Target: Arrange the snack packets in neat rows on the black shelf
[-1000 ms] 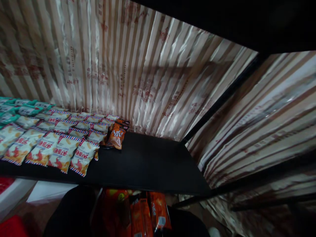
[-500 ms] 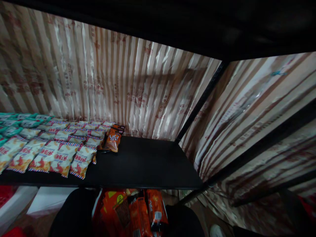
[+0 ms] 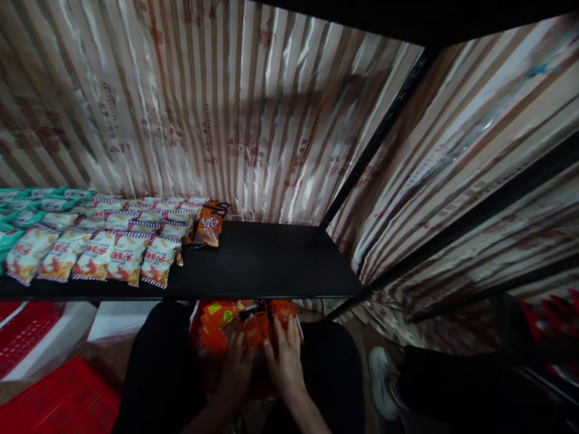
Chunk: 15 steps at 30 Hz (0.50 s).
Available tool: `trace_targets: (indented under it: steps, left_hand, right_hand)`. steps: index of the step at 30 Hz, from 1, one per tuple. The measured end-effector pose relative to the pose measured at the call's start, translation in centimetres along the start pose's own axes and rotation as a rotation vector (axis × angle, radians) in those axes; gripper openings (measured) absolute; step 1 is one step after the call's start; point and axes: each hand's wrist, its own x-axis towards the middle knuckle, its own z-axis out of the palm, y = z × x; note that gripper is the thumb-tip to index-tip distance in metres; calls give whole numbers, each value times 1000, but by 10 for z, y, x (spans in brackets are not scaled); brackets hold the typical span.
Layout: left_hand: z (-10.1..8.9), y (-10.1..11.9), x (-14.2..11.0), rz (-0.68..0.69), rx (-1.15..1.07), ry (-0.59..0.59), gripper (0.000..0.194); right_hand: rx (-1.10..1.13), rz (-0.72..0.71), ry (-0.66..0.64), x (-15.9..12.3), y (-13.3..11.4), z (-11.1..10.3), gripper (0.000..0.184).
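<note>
My left hand (image 3: 237, 364) reaches down between my knees onto orange snack packets; its fingers are stretched out, though dim and a little blurred. Beside it, my right hand (image 3: 287, 361) lies with thumb and fingers apart over an orange packet (image 3: 283, 310), touching it. More orange packets (image 3: 215, 328), one with a yellow patch, sit by my left hand in a red and white container, mostly hidden by hands and legs. On the black shelf (image 3: 271, 259) above, a single orange-brown packet (image 3: 209, 225) leans at the right end of rows of white snack packets (image 3: 122, 256).
Green packets (image 3: 58, 203) stand at the shelf's far left. Below are red baskets (image 3: 63, 398) and a white box (image 3: 120, 319). A black post (image 3: 384, 135) and striped sheeting (image 3: 253, 120) bound the shelf. Another person's shoe (image 3: 383, 383) shows at lower right.
Both hands have come into view from below and are now on the orange packets. The view has tilted down, so the shelf sits higher and more of the floor shows.
</note>
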Motion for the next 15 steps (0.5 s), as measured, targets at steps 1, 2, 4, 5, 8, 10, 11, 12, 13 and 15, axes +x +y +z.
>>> trace_targets:
  steps: [1,2,4,5,8,10,11,12,13,15]
  left_hand:
    - [5,-3,6,-58,-42,-38,29]
    - [11,-4,10,-107,-88,-80,30]
    - [22,0,15,-165,-179,-155,34]
    - [27,3,17,-181,-219,-180,34]
    - [42,14,22,-234,-296,-212,32]
    - [49,18,26,-280,-322,-220,33]
    - [52,18,29,-306,-336,-226,34]
    - [53,18,30,-329,-350,-230,35]
    - [53,16,31,-348,-367,-235,35]
    - [52,13,31,-367,-409,-243,33]
  right_hand:
    - [-73,42,27,7,10,2,51]
    - [-136,89,44,14,19,3,53]
    - [-215,225,41,28,33,4,59]
    - [-234,287,-6,34,37,4,61]
    - [-263,458,-202,43,37,2,63]
    - [-342,512,-278,44,31,0,65]
    - [-381,516,-301,43,27,-2,65]
    - [-415,512,-313,43,23,-3,66]
    - [-438,503,-321,42,20,-5,66]
    - [-462,482,-322,43,14,-8,66]
